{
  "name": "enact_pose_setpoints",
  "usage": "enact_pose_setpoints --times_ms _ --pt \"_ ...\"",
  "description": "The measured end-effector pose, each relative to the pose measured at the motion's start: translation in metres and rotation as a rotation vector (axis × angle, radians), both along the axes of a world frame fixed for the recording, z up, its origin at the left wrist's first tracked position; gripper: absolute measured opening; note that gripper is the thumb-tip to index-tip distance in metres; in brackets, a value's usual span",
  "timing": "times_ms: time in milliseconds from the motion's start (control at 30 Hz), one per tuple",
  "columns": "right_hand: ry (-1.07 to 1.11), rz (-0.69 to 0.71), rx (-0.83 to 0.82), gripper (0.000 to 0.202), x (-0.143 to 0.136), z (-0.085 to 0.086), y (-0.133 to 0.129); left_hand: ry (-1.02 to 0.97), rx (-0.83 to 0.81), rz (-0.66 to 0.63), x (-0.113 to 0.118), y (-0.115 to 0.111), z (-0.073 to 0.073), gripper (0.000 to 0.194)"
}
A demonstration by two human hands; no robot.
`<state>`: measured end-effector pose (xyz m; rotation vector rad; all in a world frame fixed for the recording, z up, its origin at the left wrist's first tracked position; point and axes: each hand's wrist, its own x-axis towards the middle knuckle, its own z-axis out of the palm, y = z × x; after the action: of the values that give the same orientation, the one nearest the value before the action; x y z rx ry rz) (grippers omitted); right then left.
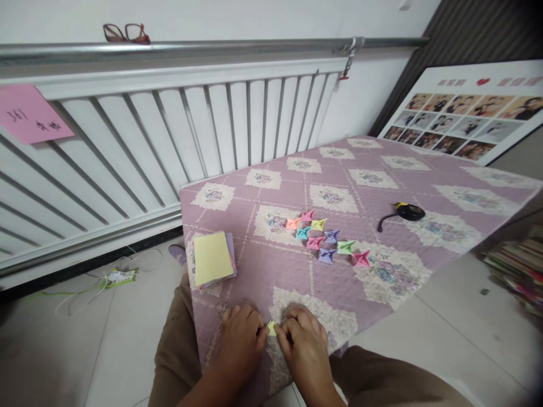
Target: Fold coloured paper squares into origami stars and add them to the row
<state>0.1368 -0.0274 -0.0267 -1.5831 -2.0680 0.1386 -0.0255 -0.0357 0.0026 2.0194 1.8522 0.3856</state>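
Note:
A small piece of folded yellow paper point(272, 328) is pinched between my two hands at the near edge of the table. My left hand point(244, 333) grips its left side between thumb and curled fingers. On the opposite side, my right hand point(304, 342) has thumb and finger closed on the paper. Both hands hide part of it. Ahead of my left hand lies a stack of coloured square paper point(211, 259), yellow on top. Farther off to the right stand several folded paper pieces point(315, 243) in pink, orange, blue, purple, yellow and green.
The table has a purple floral tablecloth point(271, 265). A black object with a curved stem point(410, 212) lies right of the folded pieces. Behind the table are a white radiator point(237, 121) and a photo board point(458, 116). A power strip point(121, 277) with cables sits on the floor.

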Motion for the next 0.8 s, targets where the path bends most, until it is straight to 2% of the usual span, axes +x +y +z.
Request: enact_pose_setpoints --times_ms 100,200,400,600,800 --pt "0.012 -0.010 -0.011 0.014 0.000 0.001 -0.001 -0.023 -0.002 -0.005 -0.001 0.001 0.000 0.006" --pt "0.031 0.026 0.047 0.010 0.002 0.001 -0.005 -0.026 -0.015 -0.002 -0.001 0.002 -0.001 0.004" --pt "-0.052 0.211 0.177 0.029 0.003 -0.006 -0.024 -0.050 -0.025 0.000 -0.002 0.005 0.002 0.007" --pt "-0.184 0.177 0.117 0.043 0.002 -0.011 -0.033 -0.037 -0.035 -0.014 -0.003 0.006 -0.001 0.009" --pt "-0.202 0.209 0.144 0.042 0.013 -0.021 -0.033 -0.062 -0.059 -0.025 -0.006 0.006 -0.002 0.008"
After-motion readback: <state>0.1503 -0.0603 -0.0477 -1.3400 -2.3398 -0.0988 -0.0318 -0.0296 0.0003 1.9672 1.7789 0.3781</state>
